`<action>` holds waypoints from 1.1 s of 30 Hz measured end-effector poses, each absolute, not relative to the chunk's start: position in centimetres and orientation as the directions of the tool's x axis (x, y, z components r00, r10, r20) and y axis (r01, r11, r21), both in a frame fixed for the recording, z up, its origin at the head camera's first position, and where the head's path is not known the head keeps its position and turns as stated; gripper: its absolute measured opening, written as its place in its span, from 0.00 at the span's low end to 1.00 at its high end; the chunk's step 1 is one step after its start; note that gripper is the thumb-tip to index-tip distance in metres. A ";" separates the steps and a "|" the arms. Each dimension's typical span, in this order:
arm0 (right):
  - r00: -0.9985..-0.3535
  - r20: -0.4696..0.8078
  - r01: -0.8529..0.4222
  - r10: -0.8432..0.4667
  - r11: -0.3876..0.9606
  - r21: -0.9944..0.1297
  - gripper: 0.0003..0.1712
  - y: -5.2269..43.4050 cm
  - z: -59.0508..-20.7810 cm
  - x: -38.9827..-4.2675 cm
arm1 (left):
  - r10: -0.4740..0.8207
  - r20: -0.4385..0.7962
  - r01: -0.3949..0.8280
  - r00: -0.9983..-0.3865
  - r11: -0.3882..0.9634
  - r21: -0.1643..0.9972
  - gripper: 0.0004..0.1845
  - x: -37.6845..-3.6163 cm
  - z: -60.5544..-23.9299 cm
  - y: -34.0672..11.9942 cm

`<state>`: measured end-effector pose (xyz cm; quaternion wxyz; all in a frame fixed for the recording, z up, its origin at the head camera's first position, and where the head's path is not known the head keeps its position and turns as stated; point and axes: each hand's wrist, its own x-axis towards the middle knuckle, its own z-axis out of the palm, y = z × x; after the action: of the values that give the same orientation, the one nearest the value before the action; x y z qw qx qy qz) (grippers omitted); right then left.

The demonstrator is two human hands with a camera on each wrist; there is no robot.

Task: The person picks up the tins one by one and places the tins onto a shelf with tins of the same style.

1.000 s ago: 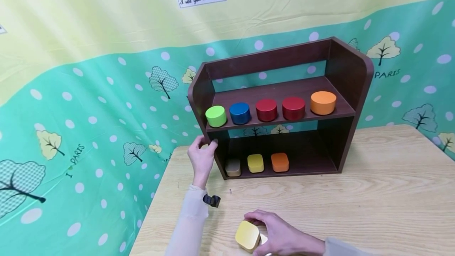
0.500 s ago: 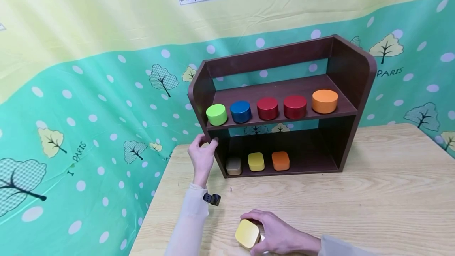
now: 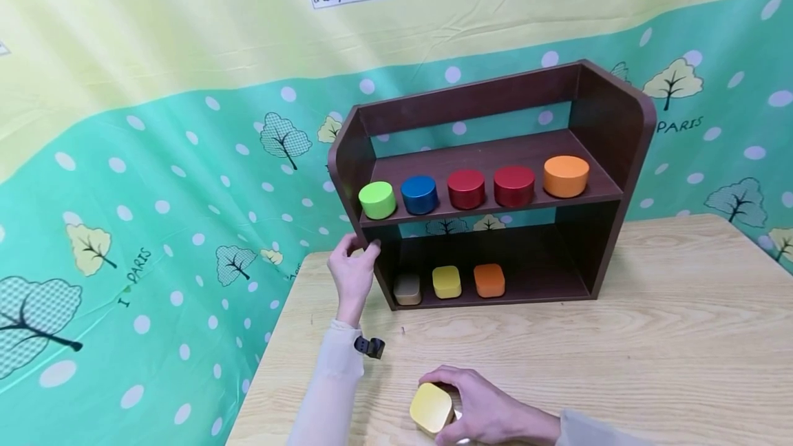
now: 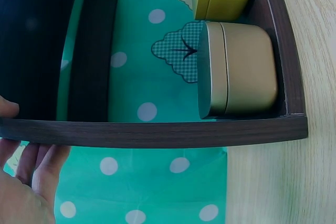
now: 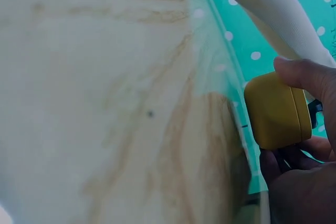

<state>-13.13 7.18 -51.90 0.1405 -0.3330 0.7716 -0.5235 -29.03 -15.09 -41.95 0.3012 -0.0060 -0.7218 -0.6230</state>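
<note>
My right hand (image 3: 489,408) curls around a yellow tin (image 3: 431,407) near the table's (image 3: 669,363) front edge — open wood lies ahead. My left hand (image 3: 352,274) grips the dark shelf's (image 3: 610,115) left side panel; its lower tier is free at right.

My right hand (image 3: 480,408) now has the yellow tin (image 3: 431,407) tipped a little further up on its edge near the table's (image 3: 681,336) front edge than a second ago, with my thumb (image 5: 307,75) curled over its top and my fingers (image 5: 286,163) tucked beneath it. Over the last half second the tin barely moves.
</note>
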 end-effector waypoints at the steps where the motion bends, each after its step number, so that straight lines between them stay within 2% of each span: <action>1: -0.738 0.137 -0.372 -0.661 0.228 -0.900 0.39 7.2 -51.8 -13.1 | -0.364 0.444 0.386 -0.819 0.224 0.895 0.05 -29.0 -42.0 -15.1; 9: -0.729 0.206 -0.438 -0.653 0.214 -0.873 0.39 8.1 -51.1 -12.8 | -0.359 0.443 0.378 -0.821 0.240 0.894 0.05 -29.1 -42.0 -15.2; 21: -0.815 0.094 -0.323 -0.572 0.313 -0.893 0.44 10.4 -49.9 -13.3 | -0.372 0.448 0.390 -0.813 0.223 0.893 0.05 -29.0 -42.1 -15.2; 33: -0.877 0.085 -0.294 -0.474 0.388 -0.874 0.44 13.0 -49.1 -14.6 | -0.348 0.453 0.392 -0.821 0.233 0.890 0.05 -29.1 -42.2 -15.4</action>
<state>-14.65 13.01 -49.06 0.0896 -0.2318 0.8281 -0.5025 -29.13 -15.39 -42.19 0.2988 -0.0151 -0.7260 -0.6192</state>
